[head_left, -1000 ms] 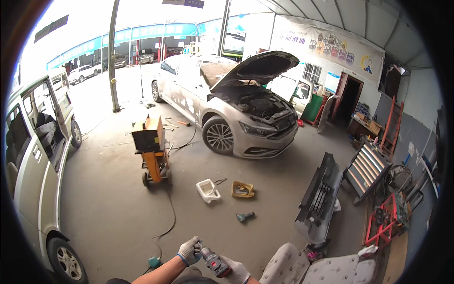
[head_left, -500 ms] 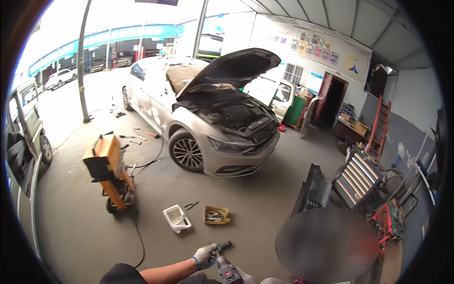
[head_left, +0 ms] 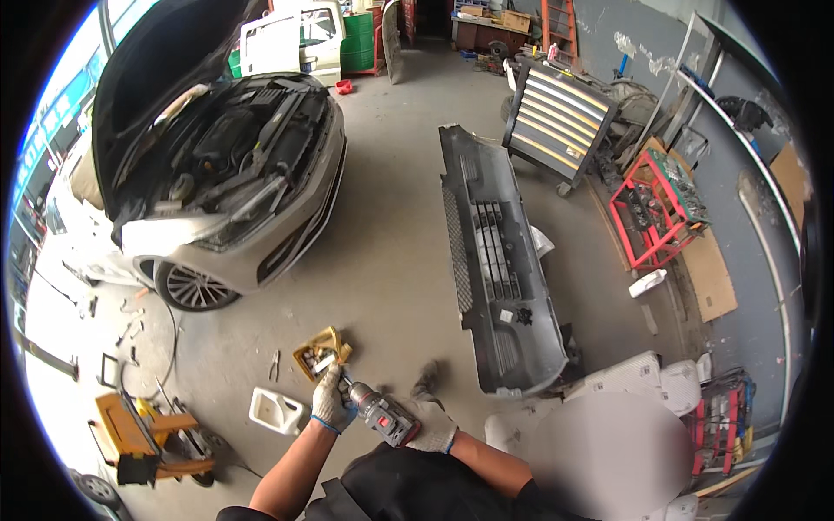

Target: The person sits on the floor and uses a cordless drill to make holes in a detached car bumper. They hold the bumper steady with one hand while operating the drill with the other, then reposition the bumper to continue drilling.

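My right hand (head_left: 432, 427), in a pale work glove, is closed round the grip of a cordless drill (head_left: 382, 415) with a dark body and some red. The drill points up and to the left, toward my left hand (head_left: 330, 403), which is gloved too. Its fingers are closed just ahead of the chuck; what they hold is too small to make out. Right beyond the left fingertips sits a yellow cut-open container (head_left: 340, 340) with small parts and tools in it. Pliers (head_left: 275, 366) and a white cut-open jug (head_left: 276, 411) lie on the floor to its left.
A car (head_left: 261, 227) with its hood raised stands at left. A detached bumper (head_left: 512, 347) lies on the floor at right, before a drawer cabinet (head_left: 560, 122). A red metal frame (head_left: 647, 213) and a white bottle (head_left: 647, 283) are farther right. A yellow wheeled machine (head_left: 122, 425) is lower left.
My view has swung right and down, bringing the whole bumper into sight. The drill now points up-left, and the dark cylindrical piece at my left hand no longer shows.
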Available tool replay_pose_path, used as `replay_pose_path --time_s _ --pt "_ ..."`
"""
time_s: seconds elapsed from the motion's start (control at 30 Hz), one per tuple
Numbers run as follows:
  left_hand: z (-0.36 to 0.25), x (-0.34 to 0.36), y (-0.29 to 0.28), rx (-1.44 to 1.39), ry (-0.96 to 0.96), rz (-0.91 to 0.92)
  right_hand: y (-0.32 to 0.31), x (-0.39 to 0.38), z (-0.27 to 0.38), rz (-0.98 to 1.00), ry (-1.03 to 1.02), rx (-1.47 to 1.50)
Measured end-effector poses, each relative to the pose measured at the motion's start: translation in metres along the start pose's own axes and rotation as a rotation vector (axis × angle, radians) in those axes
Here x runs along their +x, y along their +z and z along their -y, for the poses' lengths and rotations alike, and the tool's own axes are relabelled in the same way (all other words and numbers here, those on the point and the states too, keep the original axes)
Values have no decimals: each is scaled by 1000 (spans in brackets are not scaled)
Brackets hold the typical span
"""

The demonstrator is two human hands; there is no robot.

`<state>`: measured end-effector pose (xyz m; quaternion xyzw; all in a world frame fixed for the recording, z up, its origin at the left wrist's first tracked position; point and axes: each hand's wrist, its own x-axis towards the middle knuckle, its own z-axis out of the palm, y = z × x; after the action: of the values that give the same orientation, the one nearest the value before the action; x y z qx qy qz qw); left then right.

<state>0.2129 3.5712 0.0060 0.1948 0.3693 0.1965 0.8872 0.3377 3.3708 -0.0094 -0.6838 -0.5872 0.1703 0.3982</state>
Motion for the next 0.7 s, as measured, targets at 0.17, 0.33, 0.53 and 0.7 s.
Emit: replay_pose_path --time_s 0.17,0.33,0.53,0.7 --pt "-39 149 67 -66 37 -137 -76 123 -79 3 26 70" --pt "-73 229 201 63 -20 -104 -189 209 -102 25 327 127" --pt "-47 384 265 647 -10 380 -209 211 -212 -352 463 548" --pt "8 436 353 551 -691 385 -256 199 -187 -586 828 45"
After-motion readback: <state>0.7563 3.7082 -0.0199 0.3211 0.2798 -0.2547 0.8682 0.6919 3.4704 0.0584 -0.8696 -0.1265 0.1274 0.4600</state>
